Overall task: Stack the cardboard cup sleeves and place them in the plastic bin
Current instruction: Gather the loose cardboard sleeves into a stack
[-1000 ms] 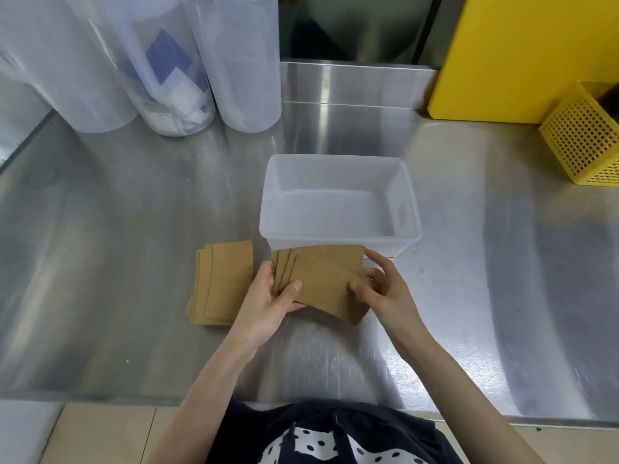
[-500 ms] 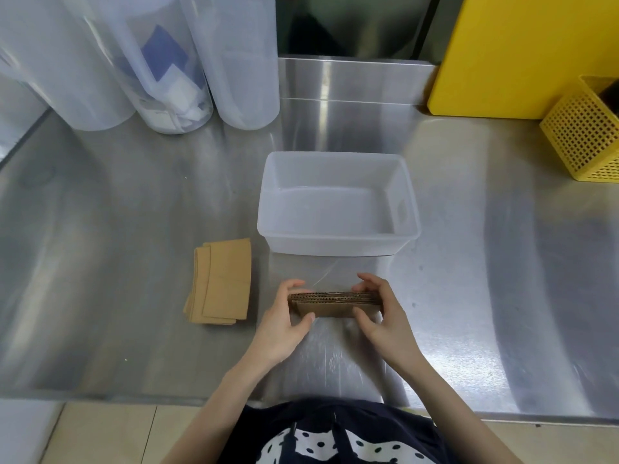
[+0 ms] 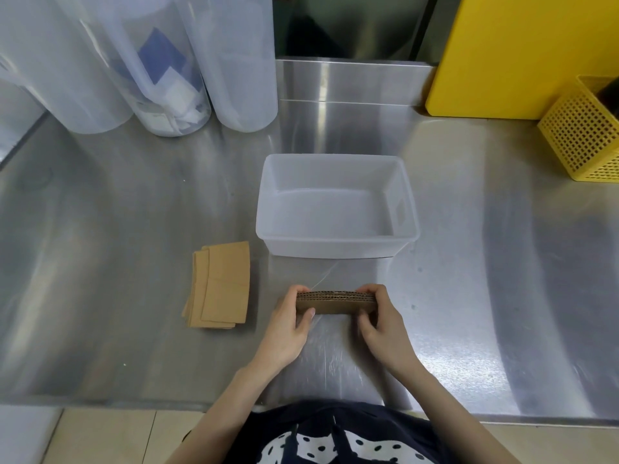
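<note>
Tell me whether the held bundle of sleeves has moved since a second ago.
Yes. The held sleeves were up against the plastic bin's near wall; now they are back toward the person, clear of it, turned on edge between both hands.

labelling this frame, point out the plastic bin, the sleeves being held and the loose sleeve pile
plastic bin [image 3: 336,241]: head view, near wall under the rim
held sleeve stack [image 3: 335,301]: head view, middle of its upturned edge
loose sleeve pile [image 3: 226,286]: head view, face of the top sleeve

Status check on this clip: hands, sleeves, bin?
Left hand and right hand clamp sleeve stack on edge at counter. Plastic bin empty, just beyond. Second sleeve pile flat to the left. Path clear.
</note>
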Action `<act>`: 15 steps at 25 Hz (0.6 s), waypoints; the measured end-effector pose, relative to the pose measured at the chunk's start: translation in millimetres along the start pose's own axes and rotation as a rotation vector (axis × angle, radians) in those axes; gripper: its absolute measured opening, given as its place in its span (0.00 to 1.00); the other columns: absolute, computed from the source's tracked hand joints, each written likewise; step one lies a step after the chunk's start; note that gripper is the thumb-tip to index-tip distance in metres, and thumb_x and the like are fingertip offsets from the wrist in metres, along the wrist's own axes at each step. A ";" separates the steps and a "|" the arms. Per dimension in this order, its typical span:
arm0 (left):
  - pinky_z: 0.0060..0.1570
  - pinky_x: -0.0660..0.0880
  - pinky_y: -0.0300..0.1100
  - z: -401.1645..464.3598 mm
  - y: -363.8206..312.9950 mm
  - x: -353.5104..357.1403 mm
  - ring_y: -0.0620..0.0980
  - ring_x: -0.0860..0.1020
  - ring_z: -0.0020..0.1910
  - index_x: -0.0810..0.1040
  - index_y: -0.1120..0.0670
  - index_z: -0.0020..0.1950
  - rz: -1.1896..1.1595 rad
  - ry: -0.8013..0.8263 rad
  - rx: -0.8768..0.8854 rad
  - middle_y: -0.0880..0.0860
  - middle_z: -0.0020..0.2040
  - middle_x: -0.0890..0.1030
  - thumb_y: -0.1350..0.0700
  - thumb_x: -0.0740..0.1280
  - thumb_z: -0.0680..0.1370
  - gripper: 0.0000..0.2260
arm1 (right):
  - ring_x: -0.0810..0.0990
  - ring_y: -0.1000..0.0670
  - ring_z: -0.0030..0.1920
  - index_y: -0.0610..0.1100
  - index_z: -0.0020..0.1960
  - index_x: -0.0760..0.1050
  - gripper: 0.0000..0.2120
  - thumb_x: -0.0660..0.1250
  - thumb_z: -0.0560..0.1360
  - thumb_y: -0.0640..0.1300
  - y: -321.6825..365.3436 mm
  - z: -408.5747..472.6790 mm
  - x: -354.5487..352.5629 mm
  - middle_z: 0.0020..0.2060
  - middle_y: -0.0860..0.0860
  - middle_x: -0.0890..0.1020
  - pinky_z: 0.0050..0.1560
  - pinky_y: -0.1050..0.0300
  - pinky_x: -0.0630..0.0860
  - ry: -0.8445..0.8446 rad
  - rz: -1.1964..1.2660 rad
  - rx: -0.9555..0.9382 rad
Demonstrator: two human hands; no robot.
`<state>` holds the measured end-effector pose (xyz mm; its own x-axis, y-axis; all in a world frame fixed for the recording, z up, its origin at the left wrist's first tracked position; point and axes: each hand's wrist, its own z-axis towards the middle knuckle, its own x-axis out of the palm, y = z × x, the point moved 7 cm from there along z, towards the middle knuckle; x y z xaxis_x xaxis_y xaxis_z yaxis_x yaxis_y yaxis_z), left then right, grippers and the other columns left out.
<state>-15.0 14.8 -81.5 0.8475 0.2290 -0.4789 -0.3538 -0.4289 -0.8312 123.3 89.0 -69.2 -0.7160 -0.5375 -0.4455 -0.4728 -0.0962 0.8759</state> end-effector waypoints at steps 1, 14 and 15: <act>0.40 0.64 0.31 0.6 -0.5 -0.8 0.48 0.73 0.47 0.67 0.54 0.58 0.002 -0.007 0.003 0.54 0.51 0.75 0.59 0.60 0.76 0.10 | 0.74 0.66 0.37 0.58 0.44 0.64 0.20 0.59 0.73 0.32 0.3 0.8 -0.9 0.36 0.58 0.74 0.39 0.75 0.68 0.012 -0.013 0.003; 0.47 0.74 0.31 -9.1 -37.6 -75.3 0.44 0.77 0.45 0.67 0.47 0.50 -0.115 -0.164 0.127 0.47 0.45 0.78 0.57 0.62 0.75 0.07 | 0.74 0.60 0.48 0.53 0.53 0.69 0.12 0.61 0.71 0.44 73.1 25.3 -2.6 0.47 0.55 0.77 0.49 0.71 0.70 0.098 -0.037 -0.157; 0.49 0.75 0.38 -8.4 -34.4 -83.7 0.50 0.78 0.46 0.68 0.47 0.49 -0.143 -0.167 0.115 0.52 0.46 0.80 0.57 0.63 0.75 0.06 | 0.74 0.62 0.46 0.52 0.54 0.70 0.11 0.62 0.71 0.45 85.4 28.5 0.6 0.47 0.55 0.77 0.47 0.75 0.69 0.115 -0.067 -0.193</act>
<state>-70.4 3.0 -10.4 0.8185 0.4252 -0.3863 -0.2858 -0.2820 -0.9159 67.9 104.3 0.1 -0.6180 -0.6151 -0.4896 -0.4027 -0.2872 0.8691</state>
